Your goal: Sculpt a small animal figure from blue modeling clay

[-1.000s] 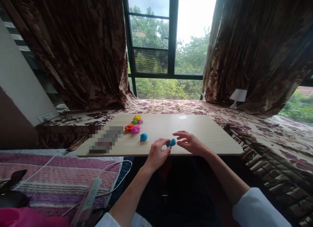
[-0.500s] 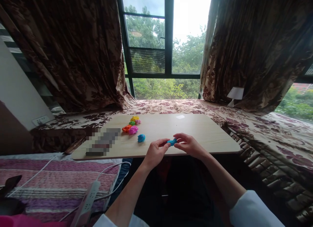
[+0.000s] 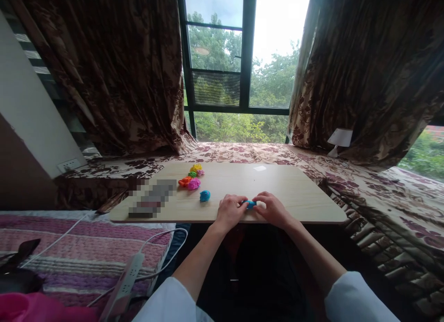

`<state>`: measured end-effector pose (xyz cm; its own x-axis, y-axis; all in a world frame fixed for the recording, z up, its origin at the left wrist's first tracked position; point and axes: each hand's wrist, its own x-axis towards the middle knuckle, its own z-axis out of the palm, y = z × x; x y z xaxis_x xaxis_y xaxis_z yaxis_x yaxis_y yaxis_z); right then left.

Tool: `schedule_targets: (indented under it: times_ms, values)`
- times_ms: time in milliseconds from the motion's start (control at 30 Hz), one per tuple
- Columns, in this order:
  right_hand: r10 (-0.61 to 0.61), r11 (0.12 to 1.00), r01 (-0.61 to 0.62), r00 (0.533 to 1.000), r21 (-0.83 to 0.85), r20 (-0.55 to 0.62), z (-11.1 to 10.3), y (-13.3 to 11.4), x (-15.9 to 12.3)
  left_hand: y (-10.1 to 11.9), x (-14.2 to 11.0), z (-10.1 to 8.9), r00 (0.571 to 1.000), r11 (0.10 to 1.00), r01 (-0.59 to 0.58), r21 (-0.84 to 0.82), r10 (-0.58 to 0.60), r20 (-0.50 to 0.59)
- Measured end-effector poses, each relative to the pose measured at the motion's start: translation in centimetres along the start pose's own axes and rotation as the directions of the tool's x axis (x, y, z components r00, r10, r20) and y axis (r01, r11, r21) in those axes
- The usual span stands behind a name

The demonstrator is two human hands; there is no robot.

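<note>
Near the front edge of the pale wooden tabletop [image 3: 301,204], left hand [image 3: 229,212] and right hand [image 3: 273,209] pinch a small blue clay-like piece [image 3: 250,205], fingertips nearly closed; looks unfinished (fingers partly hide it). Rounded blue clay-like lump [image 3: 205,196] sits apart, untouched.

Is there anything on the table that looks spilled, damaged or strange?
Nothing looks spilled or damaged on the table. Only the pixelated patch at its left looks odd, because it hides what lies there.
</note>
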<state>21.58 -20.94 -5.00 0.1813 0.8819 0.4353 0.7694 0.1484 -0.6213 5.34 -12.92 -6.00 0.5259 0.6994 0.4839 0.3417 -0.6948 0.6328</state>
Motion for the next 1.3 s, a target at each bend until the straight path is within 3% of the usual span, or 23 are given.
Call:
schedule_targets:
  times_ms: [133,333,433,533,700,967,1200,1300]
  values:
    - [0.043,0.994,-0.052,0.995,-0.093,-0.094,0.7,-1.0,3.4,-0.7,0.1,0.5,1.0,0.998,0.0,0.055,0.001,-0.016]
    - [0.174,0.944,-0.198,0.978,-0.264,-0.111,5.2,-2.4,6.9,-1.1,-0.6,-0.1,0.997,0.99,-0.005,0.139,0.016,-0.075]
    - [0.199,0.911,-0.224,0.974,-0.345,-0.106,6.4,-2.4,5.9,-1.4,-2.4,-1.4,0.99,0.98,-0.01,0.201,0.039,-0.139]
    - [0.17,0.897,-0.176,0.984,-0.405,-0.051,6.7,-2.9,3.7,-1.7,-4.8,-2.3,0.98,0.961,-0.013,0.275,0.066,-0.185]
    - [0.129,0.884,-0.099,0.991,-0.457,0.035,6.8,-3.9,1.1,-1.8,-7.5,-2.0,0.972,0.917,-0.068,0.392,0.15,-0.182]
    - [0.191,0.851,-0.182,0.981,-0.492,-0.031,6.4,-3.7,5.3,-2.2,-7.6,-1.9,0.959,0.853,-0.123,0.506,0.233,-0.16]
    - [0.094,0.857,-0.041,0.993,-0.514,0.077,6.4,-4.5,0.2,-2.5,-7.8,-1.9,0.966,0.847,-0.119,0.519,0.22,-0.136]
    - [0.09,0.858,-0.024,0.991,-0.513,0.104,6.6,-4.2,0.0,-2.6,-8.0,-2.0,0.971,0.843,-0.13,0.522,0.214,-0.102]
